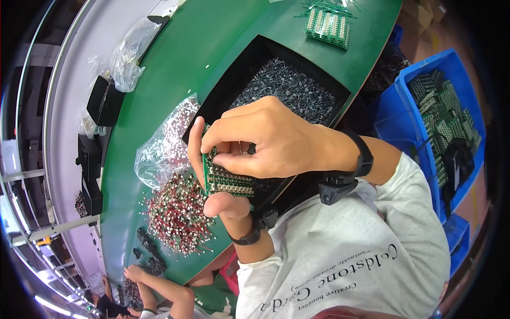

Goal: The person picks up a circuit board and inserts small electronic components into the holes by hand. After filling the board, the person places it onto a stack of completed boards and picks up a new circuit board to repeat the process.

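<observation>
My left hand (228,206) grips a green circuit board panel (229,183) lined with rows of small pale metallic parts. Its thumb presses the near edge; most of its other fingers are hidden. Over the panel, my right hand (268,138) is closed, with fingers and thumb curled in at the board. Whatever those fingertips hold, if anything, is too small and covered to make out. Just beyond my right hand, a black tray (218,101) holds a heap of small dark parts (287,85).
Beside my hands lie a pile of red, green and white wired parts (178,215) and a clear plastic bag (167,141). Stacked green boards (328,27) sit at the far table end. A blue bin (406,114) of boards stands right. A co-worker's hands (135,274) work at lower left.
</observation>
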A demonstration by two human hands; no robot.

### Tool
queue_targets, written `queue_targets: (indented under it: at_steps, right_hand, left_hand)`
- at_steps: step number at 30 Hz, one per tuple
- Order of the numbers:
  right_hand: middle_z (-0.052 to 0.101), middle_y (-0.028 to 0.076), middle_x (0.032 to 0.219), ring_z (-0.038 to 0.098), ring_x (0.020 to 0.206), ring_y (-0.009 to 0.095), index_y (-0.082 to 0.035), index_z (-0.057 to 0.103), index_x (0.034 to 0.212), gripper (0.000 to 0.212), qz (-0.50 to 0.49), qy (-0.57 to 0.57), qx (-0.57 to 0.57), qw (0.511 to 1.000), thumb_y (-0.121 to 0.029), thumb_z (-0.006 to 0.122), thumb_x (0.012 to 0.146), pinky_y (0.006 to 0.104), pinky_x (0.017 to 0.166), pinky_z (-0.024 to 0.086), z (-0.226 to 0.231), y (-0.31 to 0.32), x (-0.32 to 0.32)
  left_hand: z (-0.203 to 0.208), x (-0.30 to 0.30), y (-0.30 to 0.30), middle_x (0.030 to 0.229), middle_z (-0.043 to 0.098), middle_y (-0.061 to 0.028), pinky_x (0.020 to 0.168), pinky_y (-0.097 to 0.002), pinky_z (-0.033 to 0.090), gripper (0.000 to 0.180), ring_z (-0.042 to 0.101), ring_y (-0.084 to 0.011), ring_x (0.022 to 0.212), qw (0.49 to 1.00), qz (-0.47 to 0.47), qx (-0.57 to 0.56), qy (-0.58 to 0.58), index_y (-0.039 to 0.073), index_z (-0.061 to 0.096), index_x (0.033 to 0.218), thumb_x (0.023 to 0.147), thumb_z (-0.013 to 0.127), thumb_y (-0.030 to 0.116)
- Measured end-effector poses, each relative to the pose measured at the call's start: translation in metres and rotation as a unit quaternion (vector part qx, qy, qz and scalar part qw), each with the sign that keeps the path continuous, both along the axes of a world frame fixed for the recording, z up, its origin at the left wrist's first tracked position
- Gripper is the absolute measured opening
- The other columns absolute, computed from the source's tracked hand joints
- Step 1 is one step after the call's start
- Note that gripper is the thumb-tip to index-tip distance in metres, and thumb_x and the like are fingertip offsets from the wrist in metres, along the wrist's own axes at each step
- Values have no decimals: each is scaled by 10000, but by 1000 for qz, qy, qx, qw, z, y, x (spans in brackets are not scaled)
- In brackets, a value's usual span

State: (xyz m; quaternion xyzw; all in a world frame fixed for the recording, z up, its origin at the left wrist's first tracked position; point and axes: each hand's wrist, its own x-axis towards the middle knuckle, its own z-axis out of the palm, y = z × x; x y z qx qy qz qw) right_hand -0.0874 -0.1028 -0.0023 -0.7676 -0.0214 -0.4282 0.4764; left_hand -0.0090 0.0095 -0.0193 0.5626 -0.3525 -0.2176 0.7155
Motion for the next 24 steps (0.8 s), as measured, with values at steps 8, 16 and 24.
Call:
queue_targets:
  at_steps: [8,16,24]
  right_hand:
    - [686,74,768,693,657,164,-7,691,876,95,42,17,64,997,-22,732,791,272,593,567,-3,-5,-2]
    - [695,74,789,696,685,136,7,690,877,103,38,59,87,994,6,734,784,255,626,574,-5,-9,-13]
    - [677,88,822,680,704,193,-26,703,941,202,-34,59,-21,997,-31,765,749,298,619,547,-8,-13,-19]
  left_hand:
    - [0,0,-2,1237,557,-194,1018,-410,472,1411,595,-279,1142,999,-38,-14,12,-42,271,1518,578,481,990]
    - [-10,10,4,1208,583,-167,995,-393,482,1371,603,-250,1116,998,-41,15,-45,-44,315,1507,629,376,1008]
    - [-11,9,1,1113,577,-123,915,-365,479,1386,586,-210,1001,999,-28,-4,-44,-39,321,1501,617,310,1027]
